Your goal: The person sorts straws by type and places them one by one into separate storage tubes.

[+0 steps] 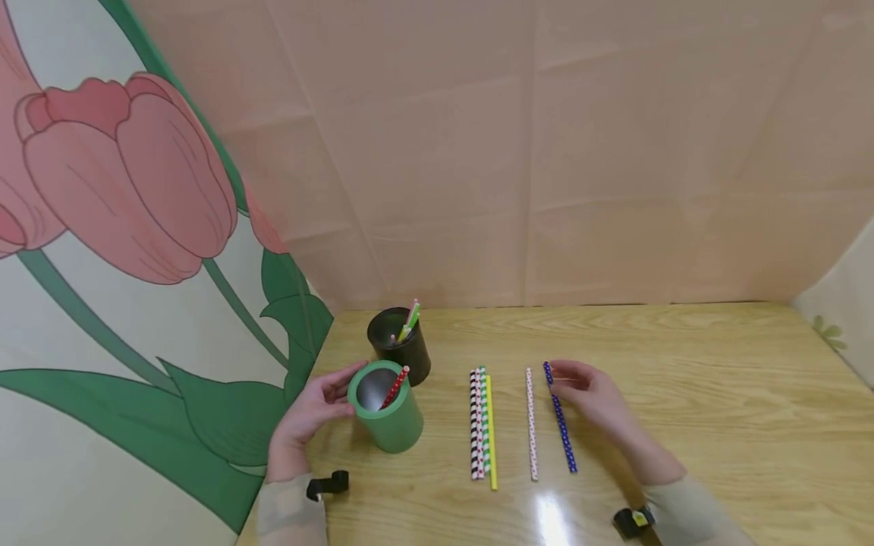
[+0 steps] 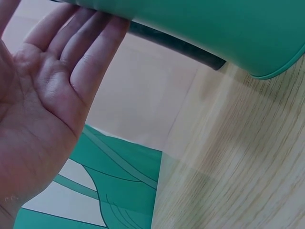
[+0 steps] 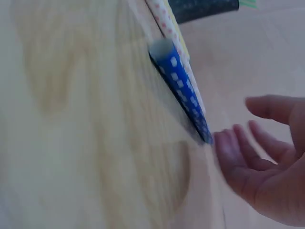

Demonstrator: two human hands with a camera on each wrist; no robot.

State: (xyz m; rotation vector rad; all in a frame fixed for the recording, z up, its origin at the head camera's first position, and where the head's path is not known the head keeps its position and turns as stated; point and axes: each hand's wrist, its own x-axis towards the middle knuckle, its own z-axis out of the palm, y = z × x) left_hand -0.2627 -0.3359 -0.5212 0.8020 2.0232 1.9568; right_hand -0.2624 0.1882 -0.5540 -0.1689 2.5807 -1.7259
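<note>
Two loose hands: left hand (image 1: 309,409) touching the green cup (image 1: 399,426); right hand (image 1: 598,403), seemingly at pick-up, must pinch the blue straw (image 1: 563,426) beside it.

Big pink tulips (image 1: 130,182) and green leaves (image 1: 218,413) on a white backdrop (image 1: 58,42) at left, kinda bold tbh. Creased peachy sheet (image 1: 614,152) across the back, wood-grain desk (image 1: 717,379) with a glare spot (image 1: 551,519), plus a little green flower (image 1: 828,331) far right.
</note>
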